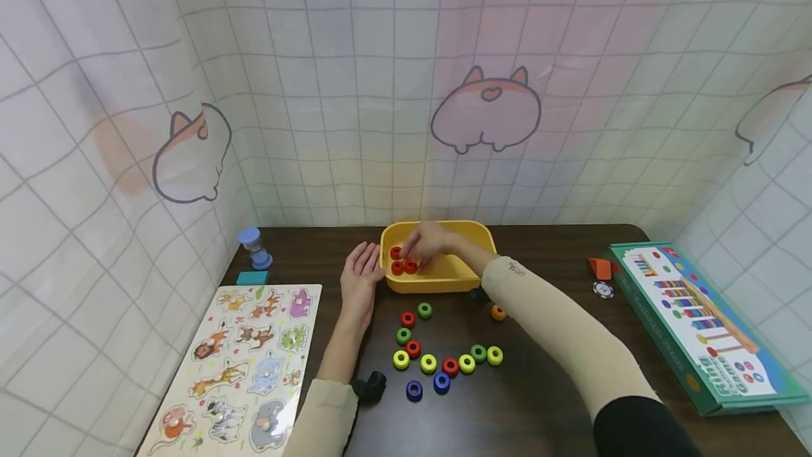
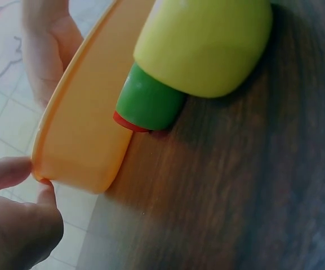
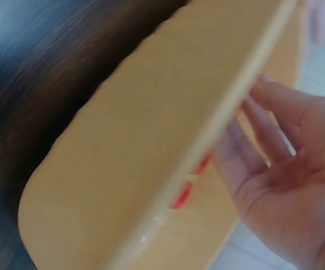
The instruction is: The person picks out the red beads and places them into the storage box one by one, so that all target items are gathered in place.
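A yellow tray stands near the back edge of the table, with red rings in its left part. My left hand lies beside the tray's left end, fingers extended away from me. In the left wrist view its thumb and a finger touch the corner of the rim. My right hand reaches down into the tray, fingertips right at the red rings. From the right wrist, the tray wall hides those fingertips, and I cannot tell whether they pinch a ring.
Green, yellow, red, blue and orange rings lie in front of the tray. An animal puzzle board is at left, near an hourglass. A game box lies at right, beside a poker chip.
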The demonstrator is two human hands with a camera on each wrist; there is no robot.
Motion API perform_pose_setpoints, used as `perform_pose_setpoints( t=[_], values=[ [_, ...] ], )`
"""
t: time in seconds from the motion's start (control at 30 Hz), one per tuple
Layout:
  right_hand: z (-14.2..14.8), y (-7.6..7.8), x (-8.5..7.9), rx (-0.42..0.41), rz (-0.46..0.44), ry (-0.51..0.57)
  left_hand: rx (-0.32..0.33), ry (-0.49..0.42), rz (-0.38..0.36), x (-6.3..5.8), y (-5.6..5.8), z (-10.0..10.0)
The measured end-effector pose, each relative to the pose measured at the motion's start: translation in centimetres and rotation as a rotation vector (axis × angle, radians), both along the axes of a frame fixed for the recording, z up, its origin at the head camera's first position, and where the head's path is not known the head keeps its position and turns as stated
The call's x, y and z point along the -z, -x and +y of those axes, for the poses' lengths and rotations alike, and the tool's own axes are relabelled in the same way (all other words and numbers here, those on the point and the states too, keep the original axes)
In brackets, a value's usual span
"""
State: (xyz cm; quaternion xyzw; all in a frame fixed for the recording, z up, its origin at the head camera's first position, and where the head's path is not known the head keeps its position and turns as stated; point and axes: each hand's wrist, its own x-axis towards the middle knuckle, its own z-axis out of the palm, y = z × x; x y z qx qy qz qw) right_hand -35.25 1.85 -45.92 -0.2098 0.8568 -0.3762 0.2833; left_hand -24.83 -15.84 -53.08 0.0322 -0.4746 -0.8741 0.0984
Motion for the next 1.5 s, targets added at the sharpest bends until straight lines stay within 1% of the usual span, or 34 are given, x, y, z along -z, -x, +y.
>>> perform_pose_setpoints(
  t=[0.1, 0.2, 0.27, 0.33, 0.43, 0.5, 0.57, 0.67, 0.7, 0.9, 1.03, 1.13, 1.27, 1.4, 1.5],
  values=[
    [1.0, -0.1, -1.2, -0.002, 0.038, 0.037, 0.003, 0.001, 0.003, -0.1, 0.1, 0.1],
    [1.8, -1.0, -2.9, -0.020, 0.100, 0.057, 0.002, 0.003, 0.015, -0.2, 0.3, 0.2],
    [2.3, -1.9, -3.8, -0.053, 0.136, 0.061, 0.001, 0.002, 0.017, -0.3, 0.4, 0.1],
    [2.7, -3.2, -4.4, -0.102, 0.154, 0.066, -0.001, 0.000, 0.013, -0.3, 0.3, 0.1],
    [3.1, -5.4, -4.6, -0.189, 0.176, 0.060, -0.005, 0.003, 0.012, -0.4, 0.2, 0.0],
    [3.1, -6.8, -4.4, -0.235, 0.178, 0.060, -0.012, 0.016, 0.010, -0.4, 0.1, -0.1],
    [2.9, -8.0, -3.9, -0.259, 0.178, 0.058, -0.018, 0.029, 0.011, -0.5, 0.1, -0.2],
    [2.5, -9.4, -2.7, -0.269, 0.179, 0.054, -0.025, 0.045, 0.004, -0.5, 0.0, -0.4],
    [2.3, -9.8, -2.3, -0.262, 0.167, 0.056, -0.024, 0.048, 0.003, -0.4, 0.0, -0.4],
    [1.6, -11.0, 0.9, -0.255, 0.099, 0.049, -0.024, 0.054, -0.028, -0.1, 0.0, -0.3],
    [1.3, -11.6, 1.9, -0.239, 0.078, 0.046, -0.025, 0.050, -0.036, 0.1, 0.0, -0.1],
    [1.2, -11.9, 2.3, -0.223, 0.051, 0.063, -0.021, 0.043, -0.027, 0.1, 0.0, 0.0],
    [1.4, -12.0, 2.3, -0.217, 0.014, 0.064, -0.015, 0.035, -0.016, 0.1, 0.1, 0.1],
    [1.9, -11.6, 1.8, -0.220, -0.004, 0.071, -0.012, 0.024, -0.004, 0.0, 0.1, 0.2],
    [2.3, -11.2, 1.0, -0.228, -0.029, 0.109, -0.008, 0.011, 0.001, 0.0, 0.1, 0.3]
  ],
)
